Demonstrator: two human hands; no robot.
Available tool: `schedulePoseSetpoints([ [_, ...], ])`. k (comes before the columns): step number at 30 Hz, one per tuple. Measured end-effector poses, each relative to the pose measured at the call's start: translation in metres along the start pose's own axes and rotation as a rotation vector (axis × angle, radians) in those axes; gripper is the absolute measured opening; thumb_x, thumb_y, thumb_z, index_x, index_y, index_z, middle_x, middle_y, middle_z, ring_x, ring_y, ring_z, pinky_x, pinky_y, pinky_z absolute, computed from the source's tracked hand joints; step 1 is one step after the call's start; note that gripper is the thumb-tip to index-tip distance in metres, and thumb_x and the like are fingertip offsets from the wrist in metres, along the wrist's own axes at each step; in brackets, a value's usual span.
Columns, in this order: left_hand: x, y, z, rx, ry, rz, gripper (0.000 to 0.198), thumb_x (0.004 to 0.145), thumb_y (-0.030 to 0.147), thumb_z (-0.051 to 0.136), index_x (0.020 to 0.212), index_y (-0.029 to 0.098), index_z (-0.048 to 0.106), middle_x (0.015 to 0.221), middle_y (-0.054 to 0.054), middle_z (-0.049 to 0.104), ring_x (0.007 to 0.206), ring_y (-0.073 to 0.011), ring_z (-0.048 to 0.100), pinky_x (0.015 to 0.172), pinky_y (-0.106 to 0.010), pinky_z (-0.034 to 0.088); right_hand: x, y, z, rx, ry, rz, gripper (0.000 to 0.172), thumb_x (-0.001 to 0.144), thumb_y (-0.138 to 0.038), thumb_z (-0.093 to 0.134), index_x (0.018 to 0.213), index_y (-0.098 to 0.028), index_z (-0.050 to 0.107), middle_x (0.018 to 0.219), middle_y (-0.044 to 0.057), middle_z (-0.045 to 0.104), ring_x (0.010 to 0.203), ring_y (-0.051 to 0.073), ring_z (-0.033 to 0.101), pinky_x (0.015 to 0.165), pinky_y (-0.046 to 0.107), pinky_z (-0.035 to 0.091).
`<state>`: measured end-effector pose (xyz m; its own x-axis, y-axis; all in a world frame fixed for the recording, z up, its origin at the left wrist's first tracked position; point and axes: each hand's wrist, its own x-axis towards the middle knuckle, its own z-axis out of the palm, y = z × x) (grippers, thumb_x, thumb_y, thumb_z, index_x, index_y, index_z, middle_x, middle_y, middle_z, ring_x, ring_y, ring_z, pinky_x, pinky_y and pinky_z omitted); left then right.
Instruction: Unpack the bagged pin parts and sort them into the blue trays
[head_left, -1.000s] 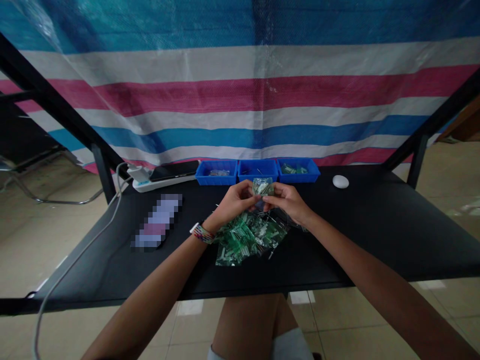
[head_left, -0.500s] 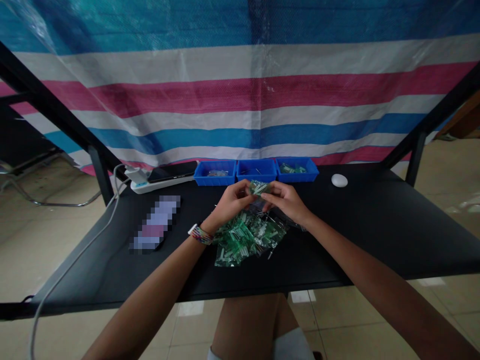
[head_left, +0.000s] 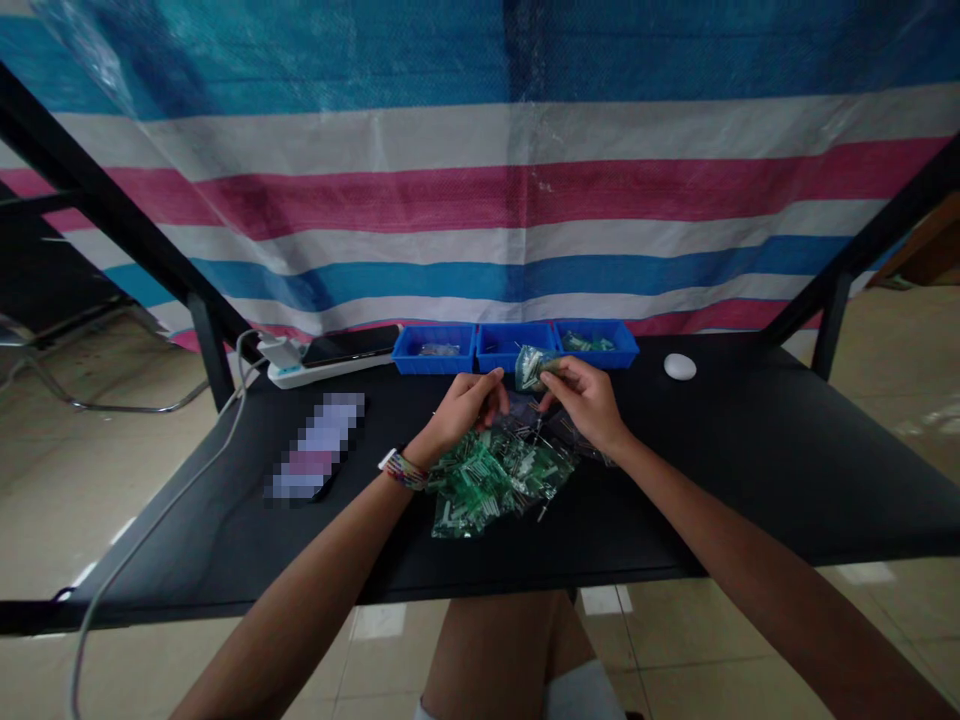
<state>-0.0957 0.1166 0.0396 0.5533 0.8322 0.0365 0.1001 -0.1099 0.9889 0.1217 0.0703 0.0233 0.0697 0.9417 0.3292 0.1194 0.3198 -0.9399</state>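
My right hand pinches a small green-tinted plastic bag with white pieces inside, raised in front of the middle bin. To its left, my left hand is open, with loosely curled fingers a little apart and nothing visible between them. A colourful band circles the left wrist. Beneath both hands lies a pile of similar green bags, with thin metal pieces among them. Dark-looking clear bags lie partly hidden under the right hand.
Along the table's back stand a left blue bin, a middle blue bin and a right blue bin holding green bags. A white power strip, blurred-out phone and white mouse-like object rest on the black table.
My left hand has let go of the green bag and drawn slightly away. My right hand now holds the bag alone, a little further right and more upright.
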Motion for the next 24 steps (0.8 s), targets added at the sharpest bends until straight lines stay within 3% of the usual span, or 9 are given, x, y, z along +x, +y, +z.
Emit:
schedulePoseSetpoints([
  [5, 0.005, -0.002, -0.003, -0.27, -0.128, -0.074, 0.074, 0.098, 0.075, 0.049, 0.086, 0.009, 0.081, 0.058, -0.009, 0.07, 0.036, -0.012, 0.053, 0.041, -0.025, 0.04, -0.007, -0.006, -0.001, -0.259, -0.052, -0.259, 0.023, 0.101, -0.046, 0.069, 0.105, -0.026, 0.079, 0.103, 0.009, 0.078, 0.091, 0.027, 0.075, 0.09, 0.043, 0.06],
  [9, 0.005, -0.001, -0.003, -0.333, -0.119, -0.118, 0.057, 0.091, 0.064, 0.067, 0.082, 0.009, 0.078, 0.07, -0.013, 0.078, 0.044, -0.0138, 0.062, 0.049, -0.025, 0.049, -0.009, -0.01, -0.002, -0.344, -0.102, -0.369, 0.021, 0.104, -0.036, 0.063, 0.11, -0.03, 0.082, 0.112, 0.01, 0.079, 0.106, 0.029, 0.074, 0.103, 0.049, 0.058],
  [14, 0.003, 0.0, 0.0, -0.343, -0.091, -0.123, 0.034, 0.08, 0.043, 0.079, 0.074, 0.011, 0.07, 0.075, -0.015, 0.08, 0.05, -0.0167, 0.068, 0.052, -0.026, 0.054, -0.008, -0.009, -0.002, -0.289, -0.049, -0.404, 0.02, 0.102, -0.029, 0.065, 0.113, -0.032, 0.082, 0.131, 0.009, 0.073, 0.125, 0.029, 0.069, 0.116, 0.054, 0.052],
  [16, 0.003, 0.0, 0.001, -0.33, -0.076, -0.12, 0.031, 0.079, 0.04, 0.08, 0.075, 0.012, 0.068, 0.076, -0.015, 0.08, 0.051, -0.0168, 0.07, 0.054, -0.026, 0.056, -0.007, -0.007, -0.001, -0.23, -0.021, -0.353, 0.024, 0.1, -0.03, 0.067, 0.121, -0.031, 0.079, 0.141, 0.01, 0.068, 0.13, 0.029, 0.066, 0.117, 0.052, 0.052],
  [18, 0.003, -0.001, 0.002, -0.307, -0.062, -0.112, 0.032, 0.079, 0.042, 0.08, 0.075, 0.013, 0.067, 0.077, -0.014, 0.08, 0.052, -0.0164, 0.07, 0.055, -0.026, 0.057, -0.005, -0.004, -0.001, -0.13, 0.003, -0.227, 0.035, 0.097, -0.034, 0.071, 0.131, -0.029, 0.072, 0.14, 0.011, 0.068, 0.121, 0.028, 0.07, 0.109, 0.047, 0.058],
  [21, 0.004, 0.0, 0.002, -0.252, -0.039, -0.087, 0.035, 0.08, 0.045, 0.08, 0.075, 0.014, 0.065, 0.074, -0.011, 0.079, 0.054, -0.016, 0.071, 0.057, -0.026, 0.059, -0.001, 0.003, 0.0, 0.085, -0.007, 0.005, 0.047, 0.093, -0.047, 0.075, 0.135, -0.028, 0.065, 0.111, 0.007, 0.074, 0.091, 0.023, 0.075, 0.088, 0.042, 0.066],
  [24, 0.004, 0.001, 0.002, -0.174, -0.026, -0.047, 0.036, 0.082, 0.047, 0.078, 0.075, 0.014, 0.066, 0.069, -0.007, 0.076, 0.055, -0.0156, 0.071, 0.059, -0.025, 0.059, 0.0, 0.008, 0.003, 0.247, -0.103, 0.162, 0.045, 0.088, -0.058, 0.078, 0.117, -0.024, 0.068, 0.085, 0.001, 0.072, 0.072, 0.021, 0.074, 0.071, 0.04, 0.067],
])
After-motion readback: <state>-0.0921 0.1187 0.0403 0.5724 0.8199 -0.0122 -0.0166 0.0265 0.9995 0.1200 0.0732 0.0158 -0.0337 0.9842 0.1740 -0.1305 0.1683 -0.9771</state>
